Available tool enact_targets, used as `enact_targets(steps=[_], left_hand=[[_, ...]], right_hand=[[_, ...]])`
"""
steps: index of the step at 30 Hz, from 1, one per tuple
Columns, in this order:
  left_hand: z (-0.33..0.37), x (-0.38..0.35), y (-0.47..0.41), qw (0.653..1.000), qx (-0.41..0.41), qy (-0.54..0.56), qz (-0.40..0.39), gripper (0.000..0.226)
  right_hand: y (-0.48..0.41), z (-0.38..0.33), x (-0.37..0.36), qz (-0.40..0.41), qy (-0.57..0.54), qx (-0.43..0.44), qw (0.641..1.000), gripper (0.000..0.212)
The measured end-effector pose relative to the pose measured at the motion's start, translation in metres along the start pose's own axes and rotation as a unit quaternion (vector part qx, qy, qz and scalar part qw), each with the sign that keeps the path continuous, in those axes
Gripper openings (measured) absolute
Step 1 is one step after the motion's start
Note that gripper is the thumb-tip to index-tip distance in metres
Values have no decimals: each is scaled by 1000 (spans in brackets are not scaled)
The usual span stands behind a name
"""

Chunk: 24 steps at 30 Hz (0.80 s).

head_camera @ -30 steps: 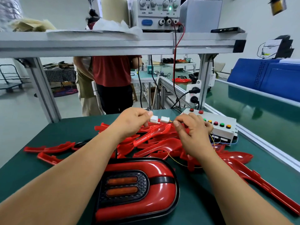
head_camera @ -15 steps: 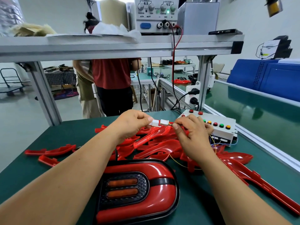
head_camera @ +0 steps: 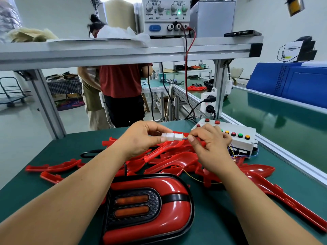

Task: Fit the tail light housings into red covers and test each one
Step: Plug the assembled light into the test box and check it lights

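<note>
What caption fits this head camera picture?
Left hand and right hand hold white plugs together near a red tail light.

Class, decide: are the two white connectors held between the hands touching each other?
Touching. Head view: the left connector meets the right connector end to end, no gap; the left hand pinches one, the right hand the wires behind the other.

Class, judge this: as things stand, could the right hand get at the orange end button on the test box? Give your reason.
Probably yes. The right hand is close beside the test box, with nothing between it and the orange end button. It pinches the wires of the connector, though, so it must let go first.
</note>
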<state>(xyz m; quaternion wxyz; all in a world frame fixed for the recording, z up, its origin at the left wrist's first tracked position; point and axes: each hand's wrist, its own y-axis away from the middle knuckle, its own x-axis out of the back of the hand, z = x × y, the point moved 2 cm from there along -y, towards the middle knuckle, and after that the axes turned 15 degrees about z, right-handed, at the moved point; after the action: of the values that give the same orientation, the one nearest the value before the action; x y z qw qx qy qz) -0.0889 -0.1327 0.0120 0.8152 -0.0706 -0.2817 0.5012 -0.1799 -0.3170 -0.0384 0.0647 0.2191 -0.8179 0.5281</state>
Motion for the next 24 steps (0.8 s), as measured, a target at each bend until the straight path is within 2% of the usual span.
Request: enact_targets(steps=[11, 17, 24], left_hand=[[-2, 1, 0, 984, -78, -157, 18, 23], [-5, 2, 3, 991, -73, -112, 19, 20], [-3, -3, 5, 977, -142, -150, 47, 21]], right_hand=[[0, -2, -2, 4, 53, 34, 998, 15], [1, -3, -1, -4, 31, 16, 999, 17], [3, -8, -2, -32, -23, -13, 999, 14]])
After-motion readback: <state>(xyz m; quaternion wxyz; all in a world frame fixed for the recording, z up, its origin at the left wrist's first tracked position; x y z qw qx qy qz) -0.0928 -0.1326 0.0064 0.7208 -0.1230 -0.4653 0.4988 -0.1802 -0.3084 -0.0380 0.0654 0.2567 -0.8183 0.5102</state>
